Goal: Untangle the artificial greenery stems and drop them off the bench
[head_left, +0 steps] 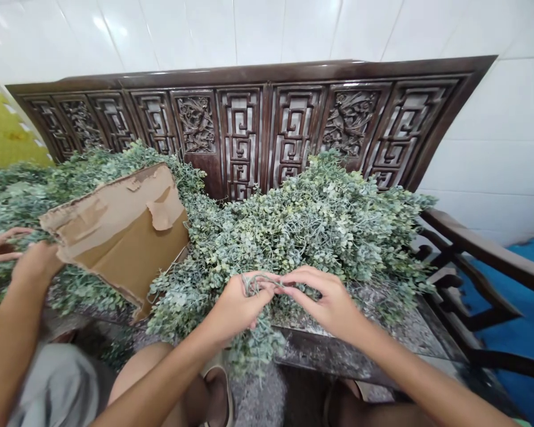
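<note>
My left hand (239, 307) is closed around thin green stems (254, 283) of what look like artificial leaf sprigs. From beneath it hangs a bunch of small pale-green leaves (258, 349). The fingertips of my right hand (328, 301) pinch the stem ends just right of the left fingers. Both hands are in front of a big heap of the same leafy greenery (289, 231), which lies on a dark wooden bench (329, 353).
A torn cardboard piece (129, 237) leans over the greenery at left. Beside it, another person's hands (35, 261) reach into more foliage. The bench has a carved backrest (244, 127) and an armrest (485, 249). Something blue (516, 302) lies beyond the armrest.
</note>
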Available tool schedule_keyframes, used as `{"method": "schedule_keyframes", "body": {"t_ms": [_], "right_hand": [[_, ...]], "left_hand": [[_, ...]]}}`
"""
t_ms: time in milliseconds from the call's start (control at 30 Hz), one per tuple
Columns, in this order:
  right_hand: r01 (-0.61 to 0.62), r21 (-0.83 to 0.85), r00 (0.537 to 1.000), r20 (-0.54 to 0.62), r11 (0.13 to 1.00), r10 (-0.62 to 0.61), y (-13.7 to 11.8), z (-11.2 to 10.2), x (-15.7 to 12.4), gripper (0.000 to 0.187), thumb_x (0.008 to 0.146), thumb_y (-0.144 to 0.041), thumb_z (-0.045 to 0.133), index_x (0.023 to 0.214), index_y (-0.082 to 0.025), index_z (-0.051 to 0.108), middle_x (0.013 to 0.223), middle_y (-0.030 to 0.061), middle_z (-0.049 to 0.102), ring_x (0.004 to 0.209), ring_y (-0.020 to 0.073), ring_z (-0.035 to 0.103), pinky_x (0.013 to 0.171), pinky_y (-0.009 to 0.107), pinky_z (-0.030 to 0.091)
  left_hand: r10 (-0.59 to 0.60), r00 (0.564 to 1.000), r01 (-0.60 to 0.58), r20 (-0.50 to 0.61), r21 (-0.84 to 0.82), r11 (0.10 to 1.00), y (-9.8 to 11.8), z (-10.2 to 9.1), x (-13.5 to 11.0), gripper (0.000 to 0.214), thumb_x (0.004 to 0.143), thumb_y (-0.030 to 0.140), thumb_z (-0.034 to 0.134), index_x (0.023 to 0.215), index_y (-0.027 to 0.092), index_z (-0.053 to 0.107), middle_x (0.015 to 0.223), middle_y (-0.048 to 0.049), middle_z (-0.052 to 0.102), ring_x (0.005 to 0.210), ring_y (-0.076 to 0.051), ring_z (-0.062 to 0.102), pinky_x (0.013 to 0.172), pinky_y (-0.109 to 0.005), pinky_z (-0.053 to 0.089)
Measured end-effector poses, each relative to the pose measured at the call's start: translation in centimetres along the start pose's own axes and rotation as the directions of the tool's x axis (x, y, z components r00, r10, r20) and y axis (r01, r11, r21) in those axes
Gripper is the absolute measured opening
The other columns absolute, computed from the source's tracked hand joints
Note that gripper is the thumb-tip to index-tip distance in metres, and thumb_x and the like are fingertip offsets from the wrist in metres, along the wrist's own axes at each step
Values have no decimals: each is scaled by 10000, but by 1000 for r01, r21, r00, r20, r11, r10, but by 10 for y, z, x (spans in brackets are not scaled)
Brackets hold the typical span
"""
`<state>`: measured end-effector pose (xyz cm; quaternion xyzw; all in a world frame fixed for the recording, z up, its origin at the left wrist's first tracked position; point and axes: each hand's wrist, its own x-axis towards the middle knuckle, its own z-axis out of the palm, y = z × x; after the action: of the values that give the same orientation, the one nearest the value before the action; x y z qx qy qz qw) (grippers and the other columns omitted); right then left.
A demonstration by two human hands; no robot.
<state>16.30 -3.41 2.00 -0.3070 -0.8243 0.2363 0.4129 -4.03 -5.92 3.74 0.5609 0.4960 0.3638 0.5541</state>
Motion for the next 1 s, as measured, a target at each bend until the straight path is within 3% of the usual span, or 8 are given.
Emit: {"method": "schedule_keyframes", "body": {"t_ms": [100,200,300,600,867,1000], "right_hand": [[32,-51,999,1,998,-32,3,2,-1,170,956,-207,600,1084,-229,709,987,65,730,897,202,671,808,368,536],[72,-124,997,-20,990,-75,6,4,0,150,944,-207,621,1063,-230,709,1044,77,712,967,217,655,860,393,519],[129,-214,990,-29,968,-138,7,6,1,123,938,-214,633,1026,-235,716,1079,78,697,982,228,637,862,418,497],[210,-302,976,13,930,-216,5,9,3,183,934,-169,614,1088,-226,696,1012,66,721,925,222,622,828,414,470],[129,-165,991,-6,978,-132,-2,18,-1,255,934,-176,607,1158,-253,700,1052,61,745,951,232,652,861,432,498],[3,-69,998,-68,998,-8,-6,27,-3,184,914,-191,625,1040,-255,743,945,49,765,850,218,676,794,388,518]], "left_hand": [[1,999,-4,-54,-59,998,-1,2,2,269,812,353,671,995,164,725,682,17,583,462,-78,363,402,-203,323],[57,992,-64,-115,-60,996,-5,2,4,202,804,352,690,834,152,706,708,-2,609,590,-116,476,559,-234,405],[108,990,-113,-95,-53,992,-9,1,5,231,823,372,677,758,151,668,728,-10,608,697,-142,511,699,-264,413],[150,984,-148,-99,20,989,-9,-2,7,254,839,385,635,734,155,618,667,20,508,653,-131,425,656,-259,342],[165,977,-159,-137,53,986,-12,2,6,239,827,342,608,681,161,554,620,38,433,600,-115,374,597,-248,312],[230,963,-213,-141,126,969,-16,5,4,139,821,251,568,709,168,557,628,31,481,609,-123,424,604,-242,332]]}}
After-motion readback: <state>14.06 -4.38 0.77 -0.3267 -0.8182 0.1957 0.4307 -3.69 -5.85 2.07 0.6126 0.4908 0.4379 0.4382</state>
